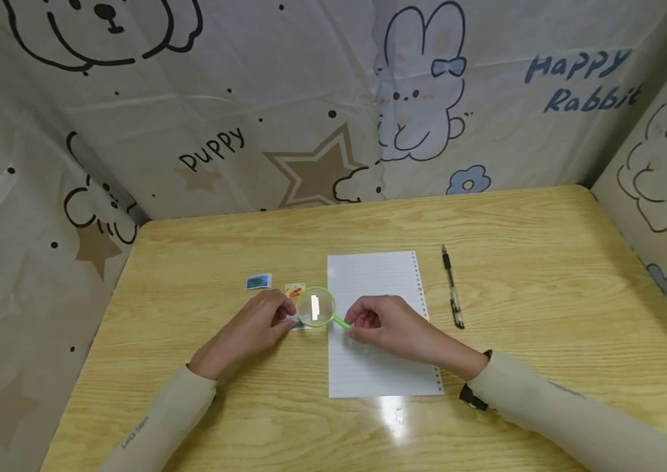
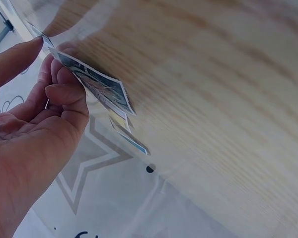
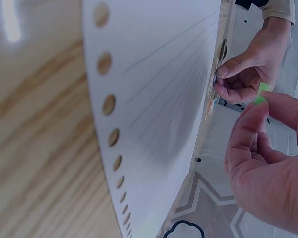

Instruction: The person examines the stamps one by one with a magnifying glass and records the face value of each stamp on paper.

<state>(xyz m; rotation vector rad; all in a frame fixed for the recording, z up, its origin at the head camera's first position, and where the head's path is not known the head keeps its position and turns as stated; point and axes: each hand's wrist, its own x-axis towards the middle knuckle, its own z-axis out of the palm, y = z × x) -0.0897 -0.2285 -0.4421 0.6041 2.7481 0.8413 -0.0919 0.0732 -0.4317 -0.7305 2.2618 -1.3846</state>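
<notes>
My right hand [image 1: 389, 324] pinches the green handle [image 3: 261, 93] of a small magnifying glass [image 1: 316, 288] between thumb and fingertips. The round lens is over the left edge of the paper, beside my left hand, and shows a bright white glare. My left hand [image 1: 257, 321] has its thumb and curled fingers at the edge of a postage stamp [image 2: 97, 79], pinching it close to the table top. Part of this stamp is hidden by the lens and fingers. A yellow and red stamp [image 1: 295, 290] lies just beyond, and a blue stamp [image 1: 259, 281] lies farther left.
A lined sheet of paper [image 1: 381, 373] with punched holes down its right side lies on the wooden table [image 1: 251, 419]. To the right of it lies a black pen [image 1: 453, 288]. Printed fabric [image 1: 286, 78] hangs behind the table and at both sides.
</notes>
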